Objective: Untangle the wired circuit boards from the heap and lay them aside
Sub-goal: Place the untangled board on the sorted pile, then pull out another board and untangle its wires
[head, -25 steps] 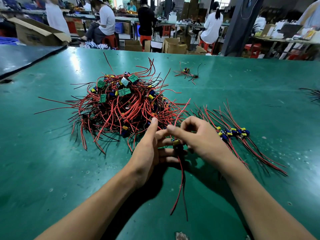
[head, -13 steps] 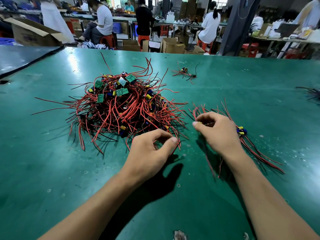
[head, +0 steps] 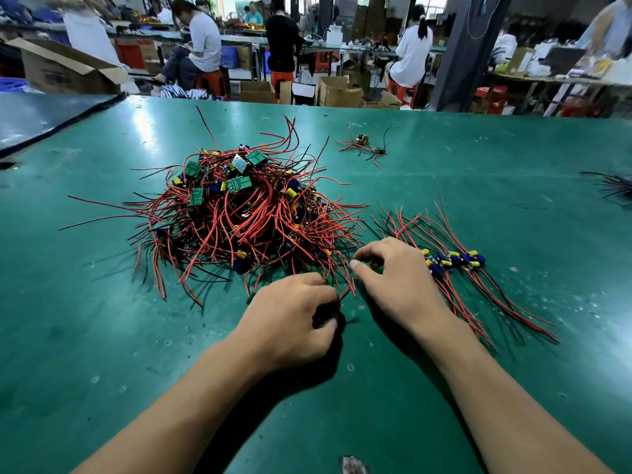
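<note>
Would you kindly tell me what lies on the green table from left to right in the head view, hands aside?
Tangled heap of red- and black-wired green circuit boards → laid-aside row of wired boards with blue and yellow parts → bundle of black wires at the right edge.

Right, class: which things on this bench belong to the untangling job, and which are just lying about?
Job: heap; laid-aside row; left hand, gripping heap wires; right hand.
Lying about: far stray bundle; black wires at right edge; cardboard box.
</note>
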Action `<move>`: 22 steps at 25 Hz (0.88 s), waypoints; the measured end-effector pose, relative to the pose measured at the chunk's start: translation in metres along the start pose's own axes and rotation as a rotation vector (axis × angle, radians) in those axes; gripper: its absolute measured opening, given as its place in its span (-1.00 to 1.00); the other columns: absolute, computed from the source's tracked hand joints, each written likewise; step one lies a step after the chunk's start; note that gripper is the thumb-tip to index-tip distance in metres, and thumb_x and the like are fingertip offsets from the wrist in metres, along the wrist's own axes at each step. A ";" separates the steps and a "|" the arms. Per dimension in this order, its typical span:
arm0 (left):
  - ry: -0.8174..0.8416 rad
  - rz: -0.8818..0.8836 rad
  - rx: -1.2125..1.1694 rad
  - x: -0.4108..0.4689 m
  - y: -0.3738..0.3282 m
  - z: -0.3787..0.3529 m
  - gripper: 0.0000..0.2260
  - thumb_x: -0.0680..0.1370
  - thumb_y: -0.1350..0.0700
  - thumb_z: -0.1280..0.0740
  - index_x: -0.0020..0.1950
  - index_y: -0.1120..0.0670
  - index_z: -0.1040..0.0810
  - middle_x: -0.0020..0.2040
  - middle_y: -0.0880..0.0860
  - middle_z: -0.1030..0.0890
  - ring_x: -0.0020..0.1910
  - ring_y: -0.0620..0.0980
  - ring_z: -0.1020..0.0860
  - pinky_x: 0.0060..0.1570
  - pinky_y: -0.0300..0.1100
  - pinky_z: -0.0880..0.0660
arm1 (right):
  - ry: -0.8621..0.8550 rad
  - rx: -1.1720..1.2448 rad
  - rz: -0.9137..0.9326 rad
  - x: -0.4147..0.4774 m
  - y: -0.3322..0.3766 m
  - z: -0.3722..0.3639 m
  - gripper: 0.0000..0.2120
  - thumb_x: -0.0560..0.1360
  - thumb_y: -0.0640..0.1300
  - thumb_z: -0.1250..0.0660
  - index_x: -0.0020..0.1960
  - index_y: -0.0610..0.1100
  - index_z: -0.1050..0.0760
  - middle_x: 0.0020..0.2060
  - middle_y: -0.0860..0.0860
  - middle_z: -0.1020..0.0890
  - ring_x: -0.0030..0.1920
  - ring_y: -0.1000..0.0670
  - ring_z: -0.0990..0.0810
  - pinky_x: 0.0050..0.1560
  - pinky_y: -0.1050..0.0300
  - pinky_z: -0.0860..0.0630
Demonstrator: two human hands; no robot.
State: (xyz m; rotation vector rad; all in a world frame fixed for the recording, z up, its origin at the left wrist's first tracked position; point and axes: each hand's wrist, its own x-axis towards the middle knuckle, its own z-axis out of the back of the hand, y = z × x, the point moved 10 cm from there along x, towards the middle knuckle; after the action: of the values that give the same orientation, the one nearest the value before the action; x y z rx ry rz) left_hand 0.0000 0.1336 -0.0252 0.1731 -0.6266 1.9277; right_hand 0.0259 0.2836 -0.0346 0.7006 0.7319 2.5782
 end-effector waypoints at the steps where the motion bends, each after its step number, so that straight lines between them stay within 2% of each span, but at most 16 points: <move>1: -0.016 -0.039 -0.029 0.000 -0.004 0.000 -0.84 0.47 0.01 -0.29 -0.21 0.06 -0.58 -0.25 -0.02 -0.53 -0.18 0.09 -0.55 -0.25 -0.07 -0.46 | 0.018 0.007 -0.016 0.000 -0.002 -0.001 -0.89 0.51 -0.03 -0.44 -0.02 -0.04 -0.68 -0.08 -0.01 -0.64 -0.05 -0.03 -0.59 0.10 0.03 -0.52; 3: -0.129 -0.079 -0.139 0.001 -0.008 0.010 -0.85 0.54 0.08 -0.35 -0.12 0.10 -0.67 -0.27 0.01 -0.58 -0.23 0.06 -0.56 -0.24 -0.05 -0.49 | 0.031 0.049 -0.027 0.000 0.000 0.001 -0.91 0.50 -0.05 -0.46 -0.04 -0.05 -0.68 -0.13 0.03 -0.65 -0.10 0.02 -0.61 0.05 0.12 -0.52; 5: -0.319 -0.071 -0.285 0.000 -0.006 0.029 -0.90 0.54 0.15 -0.42 -0.08 0.15 -0.70 -0.26 0.03 -0.61 -0.29 0.00 -0.56 -0.28 -0.08 -0.51 | 0.016 0.145 -0.008 0.000 0.008 0.006 -0.92 0.46 -0.11 -0.51 -0.08 -0.06 -0.64 -0.24 0.10 -0.61 -0.22 0.14 -0.57 -0.12 0.34 -0.46; 6: -0.404 -0.059 -0.329 -0.002 -0.005 0.038 -0.92 0.54 0.17 -0.44 -0.07 0.17 -0.71 -0.24 0.03 -0.62 -0.28 -0.04 -0.58 -0.27 -0.11 -0.52 | 0.019 0.202 0.000 0.000 0.013 0.007 -0.87 0.43 -0.14 -0.53 -0.09 -0.07 -0.60 -0.28 0.12 -0.57 -0.30 0.18 -0.51 -0.21 0.37 -0.41; 9: -0.580 -0.036 -0.358 -0.010 -0.005 0.055 -0.93 0.52 0.21 -0.46 -0.04 0.19 -0.71 -0.15 0.02 -0.67 -0.19 -0.14 -0.62 -0.15 -0.25 -0.56 | 0.160 0.421 0.001 -0.005 0.026 -0.001 -0.75 0.38 -0.15 -0.55 -0.13 -0.02 -0.47 -0.36 0.14 -0.44 -0.38 0.16 -0.35 -0.32 0.29 -0.36; 12: -0.673 -0.034 -0.347 -0.016 -0.006 0.067 -0.94 0.51 0.27 -0.46 -0.05 0.21 -0.70 -0.12 0.02 -0.68 -0.14 -0.19 -0.62 -0.07 -0.36 -0.50 | 0.439 0.548 0.025 -0.017 0.042 -0.024 -0.80 0.42 -0.23 -0.51 -0.12 -0.04 -0.51 -0.37 0.14 -0.49 -0.34 0.07 -0.41 -0.28 0.11 -0.41; 14: -0.708 -0.033 -0.337 -0.018 -0.007 0.072 -0.94 0.51 0.28 -0.46 -0.04 0.22 -0.70 -0.12 0.03 -0.67 -0.14 -0.19 -0.61 -0.05 -0.39 -0.48 | 0.534 0.533 0.025 -0.023 0.047 -0.035 -0.79 0.37 -0.19 -0.52 -0.05 -0.10 -0.57 -0.31 0.12 -0.57 -0.30 0.06 -0.49 -0.21 0.06 -0.47; 16: -0.732 -0.043 -0.332 -0.020 -0.008 0.074 -0.93 0.52 0.25 -0.45 -0.03 0.21 -0.70 -0.11 0.03 -0.67 -0.12 -0.18 -0.62 -0.04 -0.35 -0.50 | 0.483 0.496 0.056 -0.023 0.051 -0.035 -0.80 0.38 -0.12 -0.53 -0.05 -0.13 -0.61 -0.28 0.07 -0.61 -0.30 0.09 -0.52 -0.21 0.08 -0.51; 17: -0.743 -0.053 -0.332 -0.020 -0.010 0.075 -0.92 0.52 0.24 -0.44 -0.02 0.21 -0.70 -0.10 0.02 -0.67 -0.11 -0.17 -0.62 -0.03 -0.31 -0.53 | 0.419 0.474 0.082 -0.020 0.052 -0.030 -0.89 0.43 -0.13 -0.53 -0.10 -0.09 -0.62 -0.31 0.11 -0.60 -0.32 0.12 -0.50 -0.24 0.15 -0.48; 18: -0.746 -0.063 -0.330 -0.020 -0.011 0.075 -0.91 0.52 0.24 -0.44 0.00 0.21 -0.70 -0.07 0.02 -0.68 -0.08 -0.16 -0.63 -0.02 -0.27 -0.54 | 0.355 0.446 0.111 -0.018 0.052 -0.025 -0.90 0.49 -0.15 -0.49 -0.17 -0.02 -0.61 -0.34 0.17 -0.59 -0.34 0.18 -0.48 -0.25 0.22 -0.44; 19: -0.737 -0.067 -0.326 -0.019 -0.011 0.074 -0.87 0.52 0.23 -0.44 0.05 0.21 -0.69 -0.04 0.02 -0.68 -0.04 -0.15 -0.63 0.02 -0.24 -0.55 | 0.295 0.419 0.128 -0.015 0.051 -0.018 -0.81 0.53 -0.17 -0.45 -0.21 0.04 -0.59 -0.37 0.23 -0.57 -0.37 0.22 -0.48 -0.26 0.29 -0.39; 20: -0.709 -0.058 -0.326 -0.016 -0.010 0.070 -0.81 0.52 0.22 -0.45 0.12 0.20 -0.67 0.02 0.02 -0.67 0.01 -0.15 -0.62 0.06 -0.23 -0.55 | 0.252 0.424 0.126 -0.013 0.049 -0.011 -0.80 0.56 -0.17 -0.42 -0.20 0.05 -0.59 -0.38 0.24 -0.58 -0.38 0.23 -0.50 -0.26 0.34 -0.38; 22: -0.616 -0.001 -0.351 -0.011 -0.004 0.059 -0.65 0.50 0.19 -0.48 0.28 0.17 -0.58 0.12 0.00 -0.65 0.10 -0.15 -0.60 0.15 -0.20 -0.52 | 0.189 0.468 0.111 -0.006 0.044 0.001 -0.83 0.61 -0.08 -0.36 -0.12 -0.02 -0.67 -0.33 0.13 -0.63 -0.38 0.20 -0.54 -0.29 0.32 -0.41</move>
State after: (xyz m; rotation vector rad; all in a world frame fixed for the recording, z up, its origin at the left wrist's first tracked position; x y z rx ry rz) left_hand -0.0005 0.0963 0.0224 0.5517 -1.3559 1.7216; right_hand 0.0226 0.2464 -0.0113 0.6461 1.4235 2.6178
